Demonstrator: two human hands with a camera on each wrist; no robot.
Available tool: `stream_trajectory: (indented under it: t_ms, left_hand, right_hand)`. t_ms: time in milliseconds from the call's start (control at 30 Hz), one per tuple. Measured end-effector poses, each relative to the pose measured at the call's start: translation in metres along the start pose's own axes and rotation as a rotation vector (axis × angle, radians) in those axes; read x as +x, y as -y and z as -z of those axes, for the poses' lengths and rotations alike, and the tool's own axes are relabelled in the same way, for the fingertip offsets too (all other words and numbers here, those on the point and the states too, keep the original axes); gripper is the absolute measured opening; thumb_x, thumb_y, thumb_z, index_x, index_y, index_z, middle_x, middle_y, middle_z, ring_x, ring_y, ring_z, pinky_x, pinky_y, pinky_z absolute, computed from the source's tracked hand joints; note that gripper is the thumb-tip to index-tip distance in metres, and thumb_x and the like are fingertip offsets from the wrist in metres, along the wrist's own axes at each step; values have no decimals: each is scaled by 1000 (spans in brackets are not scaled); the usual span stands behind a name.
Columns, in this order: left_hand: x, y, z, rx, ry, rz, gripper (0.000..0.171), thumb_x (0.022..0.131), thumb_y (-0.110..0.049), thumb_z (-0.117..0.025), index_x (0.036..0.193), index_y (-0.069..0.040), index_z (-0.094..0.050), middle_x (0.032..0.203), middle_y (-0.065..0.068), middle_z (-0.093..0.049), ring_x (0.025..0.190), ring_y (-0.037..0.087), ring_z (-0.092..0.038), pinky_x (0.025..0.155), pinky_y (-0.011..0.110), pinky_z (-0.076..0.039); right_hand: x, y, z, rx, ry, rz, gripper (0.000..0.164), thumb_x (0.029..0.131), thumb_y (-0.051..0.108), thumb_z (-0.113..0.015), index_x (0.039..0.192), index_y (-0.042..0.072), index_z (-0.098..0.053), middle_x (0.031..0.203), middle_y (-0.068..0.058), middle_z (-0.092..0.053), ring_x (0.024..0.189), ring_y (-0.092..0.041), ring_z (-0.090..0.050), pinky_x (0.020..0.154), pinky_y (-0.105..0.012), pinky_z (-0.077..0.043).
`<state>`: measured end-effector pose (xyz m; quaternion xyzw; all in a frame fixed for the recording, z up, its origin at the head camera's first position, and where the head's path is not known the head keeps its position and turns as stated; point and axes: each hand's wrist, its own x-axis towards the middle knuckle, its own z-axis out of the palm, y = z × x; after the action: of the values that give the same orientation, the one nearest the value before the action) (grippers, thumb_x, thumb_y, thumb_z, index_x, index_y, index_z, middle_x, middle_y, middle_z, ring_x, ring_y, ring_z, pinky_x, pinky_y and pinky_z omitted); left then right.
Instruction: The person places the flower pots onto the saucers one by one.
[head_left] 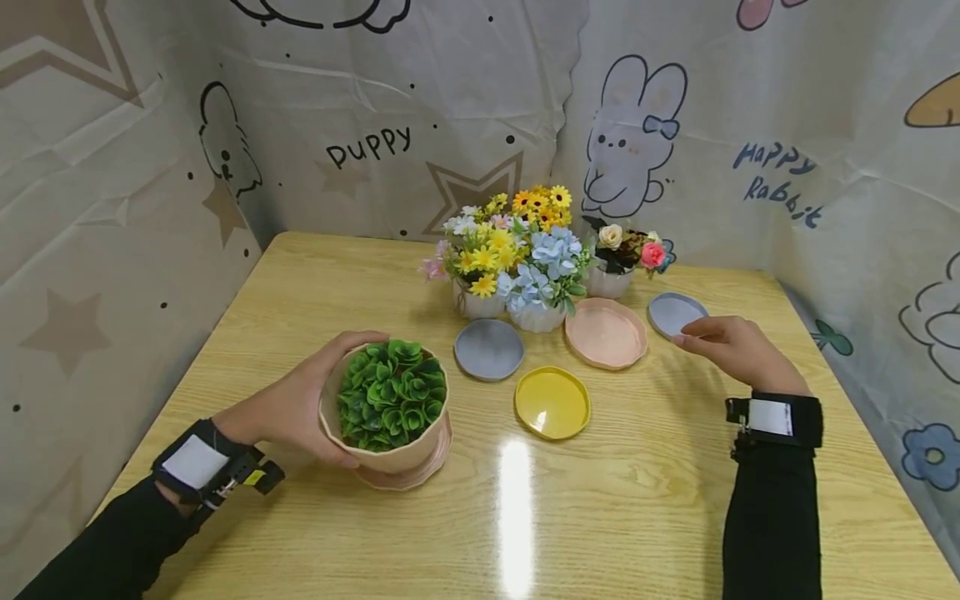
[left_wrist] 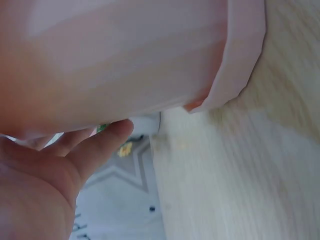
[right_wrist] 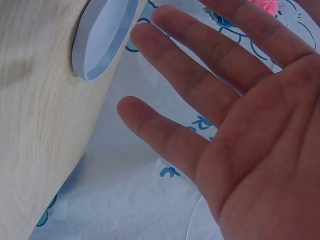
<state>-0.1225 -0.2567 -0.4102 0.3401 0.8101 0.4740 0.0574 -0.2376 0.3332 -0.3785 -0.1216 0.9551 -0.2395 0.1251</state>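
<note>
My left hand (head_left: 303, 408) grips the side of a pale peach flowerpot (left_wrist: 125, 65), thumb on its near side and fingers around the far side. A bushy green plant (head_left: 392, 396) fills the pot. Below the pot is a pink saucer (head_left: 408, 477), whose raised rim surrounds the pot's foot in the left wrist view. On the far right, my right hand (head_left: 731, 346) hovers by a light blue-grey saucer (head_left: 675, 312), its fingertips overlapping the near edge in the head view. The right wrist view has these fingers (right_wrist: 185, 75) extended and spread, with nothing held.
A darker grey saucer (head_left: 489, 350), a yellow saucer (head_left: 552, 404) and a larger pink saucer (head_left: 606, 333) lie mid-table. Behind them, several white pots hold yellow flowers (head_left: 487, 250), blue flowers (head_left: 551, 258) and roses (head_left: 611, 237). Printed cloth (head_left: 480, 92) encloses the wooden table (head_left: 622, 517).
</note>
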Motion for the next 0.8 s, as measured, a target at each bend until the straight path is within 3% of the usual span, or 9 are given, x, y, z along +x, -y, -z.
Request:
stream_trajectory:
  t_ms: [233, 433, 567, 667, 800]
  left_hand:
    - [-18, 11, 18, 31, -41, 23, 143, 51, -18, -111, 167, -11, -29, 160, 9, -43, 143, 13, -48, 112, 24, -44]
    - [-27, 13, 24, 30, -47, 47, 149, 49, -13, -111, 170, -15, -24, 165, 7, -38, 148, 12, -42, 114, 22, -40]
    - [-27, 6, 26, 50, -23, 35, 152, 53, -45, -109, 173, -18, -18, 175, 7, -23, 161, 17, -21, 125, 59, -26]
    - [-23, -8, 30, 99, -44, 2, 153, 55, -69, -99, 173, -17, -17, 179, 7, -13, 165, 20, -9, 114, 85, -14]
    - [-8, -36, 38, 203, -75, -60, 149, 58, -77, -93, 172, -15, -21, 179, 8, -12, 165, 25, -7, 114, 87, -13]
  right_hand:
    - [1, 1, -1, -6, -1, -6, 62, 110, 44, -60, 140, -11, -63, 139, -35, -63, 129, -56, -59, 106, -70, -49]
    - [1, 1, 0, 12, 1, 3, 62, 110, 43, -60, 141, -11, -62, 140, -34, -62, 130, -55, -59, 106, -70, -49]
    - [0, 1, 1, 22, 6, -2, 64, 110, 44, -60, 143, -11, -60, 142, -35, -61, 131, -56, -57, 107, -70, -48]
    - [0, 1, 1, 20, 1, 0, 65, 110, 45, -61, 143, -11, -60, 142, -35, -61, 131, -56, -57, 107, -70, -48]
    - [0, 2, 0, 20, -5, -4, 66, 109, 46, -61, 144, -10, -60, 143, -34, -61, 132, -55, -57, 107, -70, -48]
